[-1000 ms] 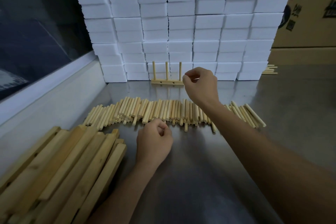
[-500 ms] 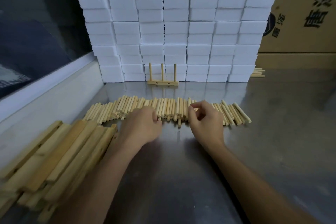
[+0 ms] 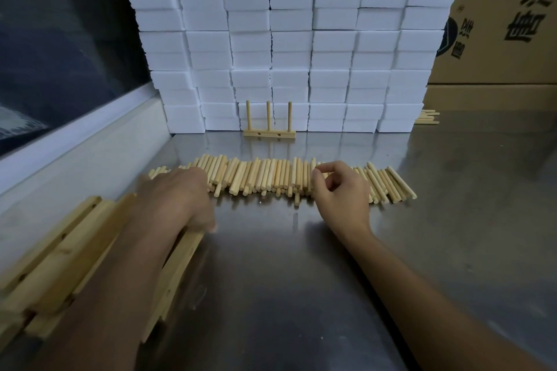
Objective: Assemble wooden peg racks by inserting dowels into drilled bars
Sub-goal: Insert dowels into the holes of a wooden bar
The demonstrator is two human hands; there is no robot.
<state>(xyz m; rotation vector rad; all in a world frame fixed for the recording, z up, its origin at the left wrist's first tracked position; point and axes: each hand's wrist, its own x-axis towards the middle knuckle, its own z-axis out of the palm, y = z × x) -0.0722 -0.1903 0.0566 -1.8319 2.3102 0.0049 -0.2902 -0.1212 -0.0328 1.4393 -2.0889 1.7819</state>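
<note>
A person's two bare hands work at a brushed steel worktop [image 3: 301, 295], readying the next rack. The left hand [image 3: 177, 199] reaches down onto the pile of pale drilled wooden bars [image 3: 57, 259] at the near left, its thumb against the end of the rightmost bar [image 3: 173, 274]; the fingers are hidden behind the hand, so whether they grip that bar cannot be told. The bar's long axis runs from the thumb back toward the person. The right hand [image 3: 340, 190] hovers over the row of short round wooden dowels [image 3: 265, 178], thumb and forefinger narrowed to a near pinch; whether a dowel sits between them cannot be told. The dowels lie directly under those fingers, their long axes pointing away from the person. One finished three-peg rack [image 3: 269, 129] stands upright against the wall of white foam blocks [image 3: 289, 39].
</note>
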